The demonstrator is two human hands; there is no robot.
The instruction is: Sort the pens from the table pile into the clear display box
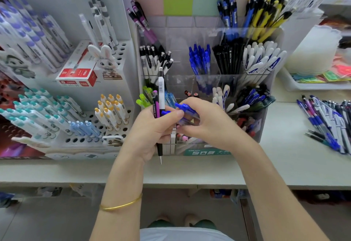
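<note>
Just in front of the clear display box (182,37), a blue pen (187,110) is pinched crosswise by the right grip (209,121); upright pens (161,89) are clasped by the left grip (152,128); the pile (330,119) lies well right.

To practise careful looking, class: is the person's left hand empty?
No, the left hand grips a white pen and a purple pen, both upright.

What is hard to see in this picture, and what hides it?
Head view: much of the blue pen is covered by the right hand.
Head view: the pen pile is cut off by the right edge.
Head view: the clear display box front row is partly behind the left hand gripping the white pen.
</note>
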